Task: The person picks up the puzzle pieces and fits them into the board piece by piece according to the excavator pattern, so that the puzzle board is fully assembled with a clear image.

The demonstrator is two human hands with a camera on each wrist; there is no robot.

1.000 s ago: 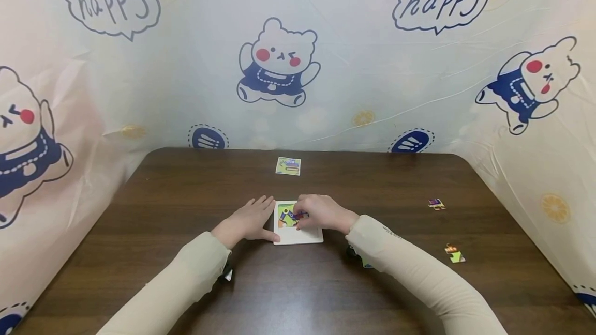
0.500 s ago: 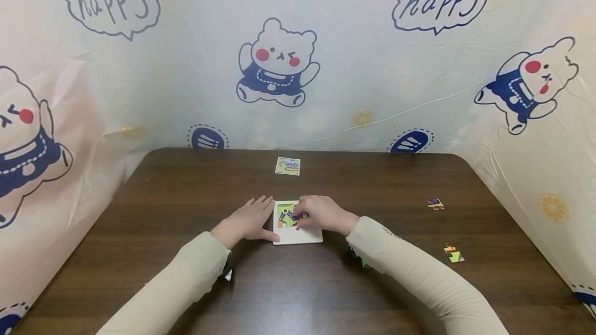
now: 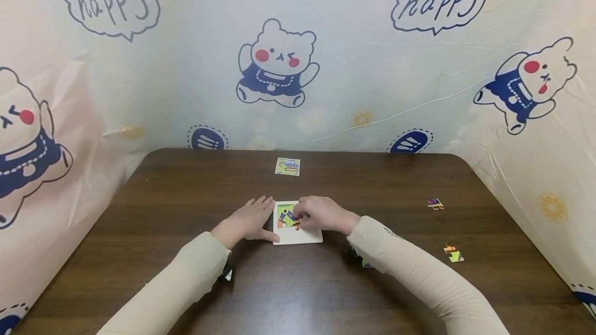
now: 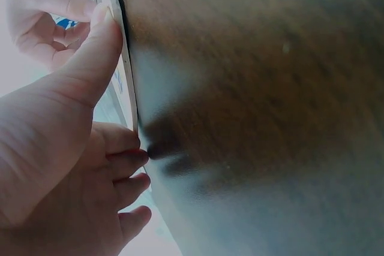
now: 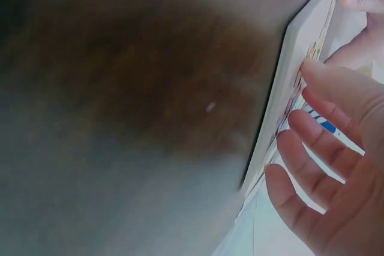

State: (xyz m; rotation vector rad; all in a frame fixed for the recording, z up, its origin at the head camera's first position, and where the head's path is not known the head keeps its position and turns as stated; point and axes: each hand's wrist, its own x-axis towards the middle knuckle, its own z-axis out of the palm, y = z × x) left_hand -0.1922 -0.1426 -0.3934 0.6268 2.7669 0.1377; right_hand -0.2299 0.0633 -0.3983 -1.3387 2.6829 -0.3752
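Observation:
A white puzzle tray (image 3: 304, 238) lies mid-table, with joined green, blue and orange jigsaw pieces (image 3: 283, 217) in its upper left. My left hand (image 3: 247, 221) lies with straight fingers along the tray's left side, its thumb on the lower left corner. Over the assembled picture, my right hand (image 3: 323, 213) pinches a jigsaw piece down at the right side of the joined ones; the fingers hide most of it. In the right wrist view, the thumb (image 5: 321, 73) and bent fingertips come right down to the tray's face.
A square picture card (image 3: 287, 166) lies behind the tray. Toward the right edge of the brown table (image 3: 298, 293) are two loose groups of pieces, one purple (image 3: 435, 204) and one green and orange (image 3: 453, 254). Another green piece (image 3: 367, 262) shows beside the right sleeve.
The right fingers have shifted slightly at the jigsaw piece, and less of its purple-blue part shows between them. The left hand and tray stay in place.

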